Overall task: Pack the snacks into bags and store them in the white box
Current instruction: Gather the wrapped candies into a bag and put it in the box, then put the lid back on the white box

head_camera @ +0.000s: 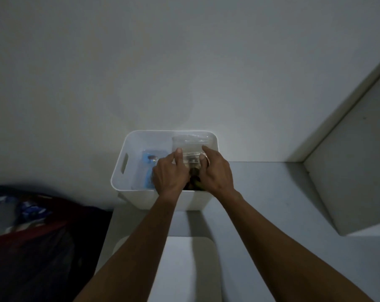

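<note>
A white box [128, 149] with a side handle slot stands on a grey surface against the wall. Both my hands reach inside it. My left hand [169, 174] and my right hand [216, 171] grip a clear plastic bag [190, 147] from either side, its top standing upright in the right half of the box. Dark and green snacks [194, 183] show at the bag's bottom between my hands. A blue snack packet [148, 168] lies in the left half of the box, partly hidden by my left hand.
A white rounded lid or board [184, 269] lies on the grey surface in front of the box, under my arms. A white cabinet [348, 160] stands at the right. Dark red and blue fabric [27, 225] lies at the lower left.
</note>
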### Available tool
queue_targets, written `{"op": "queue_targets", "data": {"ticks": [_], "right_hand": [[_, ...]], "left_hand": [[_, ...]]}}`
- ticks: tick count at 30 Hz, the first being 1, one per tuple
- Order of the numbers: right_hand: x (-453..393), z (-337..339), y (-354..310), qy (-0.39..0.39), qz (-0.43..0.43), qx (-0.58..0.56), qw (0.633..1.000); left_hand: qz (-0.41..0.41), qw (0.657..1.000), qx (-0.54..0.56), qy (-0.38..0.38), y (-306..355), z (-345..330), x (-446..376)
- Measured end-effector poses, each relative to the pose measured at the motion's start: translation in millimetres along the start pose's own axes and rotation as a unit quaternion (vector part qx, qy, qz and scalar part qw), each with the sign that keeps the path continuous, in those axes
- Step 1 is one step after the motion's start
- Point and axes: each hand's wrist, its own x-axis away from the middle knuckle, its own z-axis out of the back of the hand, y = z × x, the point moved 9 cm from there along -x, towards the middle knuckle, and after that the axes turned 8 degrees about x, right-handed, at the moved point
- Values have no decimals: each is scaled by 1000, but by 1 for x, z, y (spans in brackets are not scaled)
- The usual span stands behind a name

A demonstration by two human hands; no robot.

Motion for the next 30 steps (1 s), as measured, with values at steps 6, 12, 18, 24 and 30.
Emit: {"op": "queue_targets", "data": {"ticks": [6, 12, 18, 24, 30], "right_hand": [[14, 14, 5, 24, -30, -24, 999], [39, 38, 0, 38, -25, -37, 998], [85, 69, -8, 55, 1, -65, 996], [170, 33, 38, 11, -40, -103, 994], [272, -45, 116, -122, -196, -55, 971]], "left_hand": [[-29, 999, 35, 5, -1, 18, 12], [-69, 996, 40, 34, 17, 48, 36], [-88, 994, 49, 50, 28, 79, 87], [-86, 994, 30, 54, -44, 108, 161], [102, 989, -108, -10, -209, 138, 203]]}}
